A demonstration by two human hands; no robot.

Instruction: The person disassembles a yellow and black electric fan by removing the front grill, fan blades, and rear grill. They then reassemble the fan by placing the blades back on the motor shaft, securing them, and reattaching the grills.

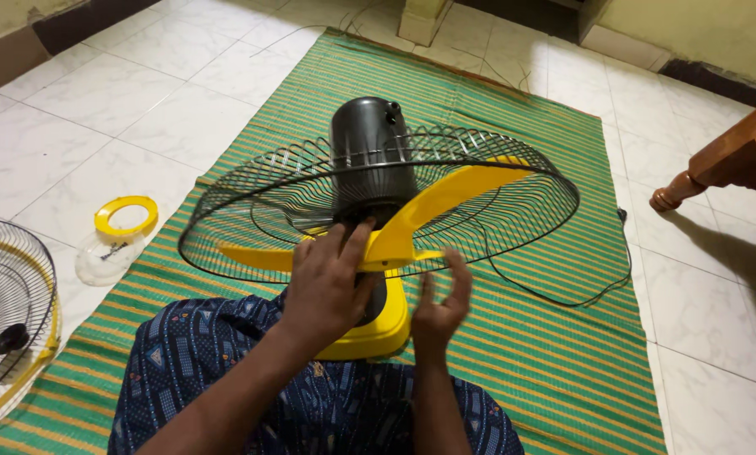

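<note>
Patterned blue cloth [226,371] over the person's lap sits nearest, at the near edge of the green striped mat [546,337]. Above it the left hand [327,282] lies spread, fingers pressing on the hub of the yellow fan blade [428,215]. The right hand [441,303] is half open just beside the hub, its fingertips touching the blade's edge and pinching nothing. The fan lies on its back near the mat's middle, its black motor housing [371,156] pointing up and away from the person, long axis running from the yellow base [378,333] toward the mat's far edge. 1 black rear grille [513,227] rings the motor. Off the mat's left edge lie 1 yellow ring [126,215] and a front grille [7,312].
</note>
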